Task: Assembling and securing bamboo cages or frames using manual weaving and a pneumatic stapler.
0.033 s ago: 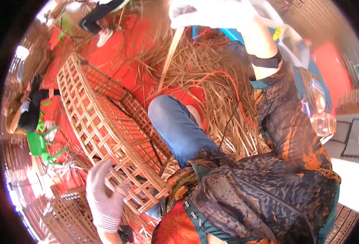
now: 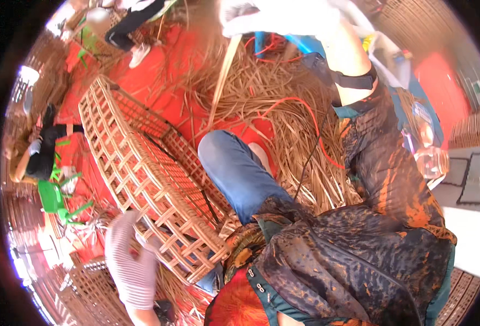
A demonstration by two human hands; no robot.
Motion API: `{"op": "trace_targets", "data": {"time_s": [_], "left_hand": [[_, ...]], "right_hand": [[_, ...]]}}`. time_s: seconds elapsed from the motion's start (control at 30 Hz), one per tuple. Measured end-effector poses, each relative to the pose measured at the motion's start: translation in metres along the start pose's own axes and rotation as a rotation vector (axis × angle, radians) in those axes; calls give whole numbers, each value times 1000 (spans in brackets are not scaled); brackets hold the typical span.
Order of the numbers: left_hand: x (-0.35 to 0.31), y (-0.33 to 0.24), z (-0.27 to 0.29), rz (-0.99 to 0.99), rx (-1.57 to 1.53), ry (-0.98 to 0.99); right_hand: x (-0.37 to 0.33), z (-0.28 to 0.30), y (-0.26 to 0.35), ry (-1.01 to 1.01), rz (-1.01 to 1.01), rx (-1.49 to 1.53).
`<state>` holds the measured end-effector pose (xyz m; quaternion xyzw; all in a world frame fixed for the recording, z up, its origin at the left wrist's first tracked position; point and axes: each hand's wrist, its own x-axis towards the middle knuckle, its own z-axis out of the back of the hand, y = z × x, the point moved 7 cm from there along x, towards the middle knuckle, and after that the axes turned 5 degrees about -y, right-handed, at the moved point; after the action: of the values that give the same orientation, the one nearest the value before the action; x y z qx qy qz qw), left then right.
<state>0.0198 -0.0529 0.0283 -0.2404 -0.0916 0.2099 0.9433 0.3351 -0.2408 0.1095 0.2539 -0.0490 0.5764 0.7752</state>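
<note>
Tilted across my lap's left side is a woven rattan basket (image 2: 153, 185), its open lattice side toward the left and its hollow beside my jeans-clad knee (image 2: 234, 168). My left hand (image 2: 128, 261), in a striped white glove, is beside the basket's near lower side. Its thumb and fingers are apart and slightly blurred; whether the fingertips touch the weave is unclear. Raised at the top of the picture, my right hand (image 2: 283, 19) is a bright, washed-out white shape. A pale flat rattan strip (image 2: 225, 76) hangs from its closed fingers, slanting down toward the knee.
Loose strips (image 2: 300, 136) lie heaped on the red floor covering (image 2: 169, 54), with a red cord (image 2: 313, 117) across them. Green chairs (image 2: 52, 196) stand at left. Other people sit at far left and top left. Another woven basket (image 2: 90, 293) is at lower left.
My left hand has shifted slightly left, away from the basket's side. The right hand and its strip have moved a little to the left. The basket stays nearly the same.
</note>
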Motion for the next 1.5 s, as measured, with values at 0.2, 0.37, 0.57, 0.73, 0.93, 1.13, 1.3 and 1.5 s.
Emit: {"op": "trace_targets", "data": {"time_s": [0.2, 0.37, 0.57, 0.73, 0.93, 1.13, 1.3, 1.5], "left_hand": [[120, -90, 0, -202, -596, -75], [169, -121, -52, -195, -995, 389], [169, -2, -78, -8, -957, 426], [162, -26, -95, -109, -245, 87], [154, -95, -37, -161, -846, 34], [156, -23, -36, -3, -925, 44], [137, 87, -43, 351, -1060, -26], [147, -30, -25, -50, -500, -202]], "right_hand": [[22, 8, 49, -10, 158, 172], [49, 7, 44, -72, 208, 202], [13, 79, -63, -373, -291, 549], [7, 71, -87, -408, -45, 195], [58, -55, 58, -250, 370, 32], [30, -11, 25, -35, -219, 442], [-27, 47, -156, -647, -475, 369], [-1, 31, -52, -486, -111, -1]]}}
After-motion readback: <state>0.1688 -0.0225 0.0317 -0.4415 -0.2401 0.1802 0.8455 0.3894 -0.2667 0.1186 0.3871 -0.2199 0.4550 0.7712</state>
